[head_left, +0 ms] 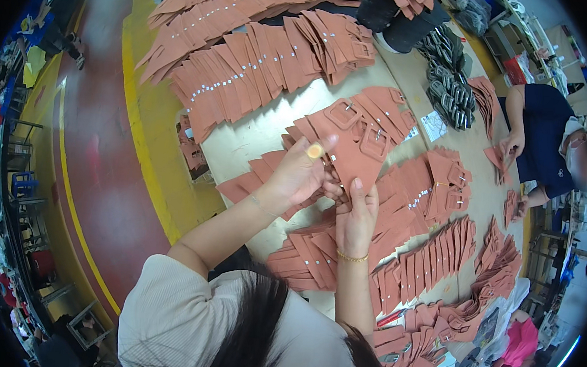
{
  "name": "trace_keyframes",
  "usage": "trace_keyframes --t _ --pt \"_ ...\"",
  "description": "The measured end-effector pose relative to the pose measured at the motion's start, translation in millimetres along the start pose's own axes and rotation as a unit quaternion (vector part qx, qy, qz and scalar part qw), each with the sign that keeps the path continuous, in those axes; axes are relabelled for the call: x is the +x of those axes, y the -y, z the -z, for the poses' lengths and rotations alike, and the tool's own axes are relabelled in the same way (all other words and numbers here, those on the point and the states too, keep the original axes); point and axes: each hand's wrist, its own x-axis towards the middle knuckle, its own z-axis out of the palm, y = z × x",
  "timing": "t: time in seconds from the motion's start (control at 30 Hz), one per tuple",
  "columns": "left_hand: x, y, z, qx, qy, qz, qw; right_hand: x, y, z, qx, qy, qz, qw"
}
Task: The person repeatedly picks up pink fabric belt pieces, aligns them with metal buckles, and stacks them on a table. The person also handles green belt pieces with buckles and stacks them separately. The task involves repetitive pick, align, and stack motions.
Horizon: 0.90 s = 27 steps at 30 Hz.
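Observation:
In front of me is a bundle of reddish-brown leather pieces [352,150], with two covered square buckles on its upper part. My right hand [358,220] is closed on the lower end, thumb on top. At the left edge, my left hand [302,174] is closed on the same bundle. Its thumb wears a yellow finger cover [315,151]. Some of the left fingers are hidden behind the leather. More buckled pieces [385,111] lie fanned just beyond, and a wide overlapping row [410,186] lies to the right of my hands.
Long rows of similar pieces [261,64] cover the far side of the pale table [240,155]. Dark buckles [449,85] are heaped at the far right, near a white paper label [434,126]. A co-worker [545,134] handles leather across the table. A red walkway [101,168] runs at left.

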Motion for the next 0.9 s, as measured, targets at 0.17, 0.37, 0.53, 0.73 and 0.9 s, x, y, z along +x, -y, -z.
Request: trace_keyframes --t 0.17,0.37,0.53,0.73,0.9 --pt "2.3 -5.7 17.1 0.020 -0.059 -0.088 0.994 -0.8 -16.8 -5.8 -0.021 -0.006 -0.027 0.999" --pt "-2.1 -22.3 29.9 0.114 -0.115 -0.114 0.980 1.2 -34.5 -3.3 -0.085 0.024 -0.115 0.989" --pt "-11.9 -64.4 45.7 0.378 -0.110 -0.175 0.902 -7.7 -42.2 2.0 -0.177 0.053 -0.120 0.975" --pt "-53.6 -119.1 81.2 0.496 -0.195 -0.087 0.842 -15.1 -42.2 4.0 -0.185 0.069 -0.145 0.970" --pt "-75.0 -123.9 138.3 0.324 -0.193 -0.080 0.922 -21.3 -46.2 -2.2 -0.189 0.085 -0.159 0.965"
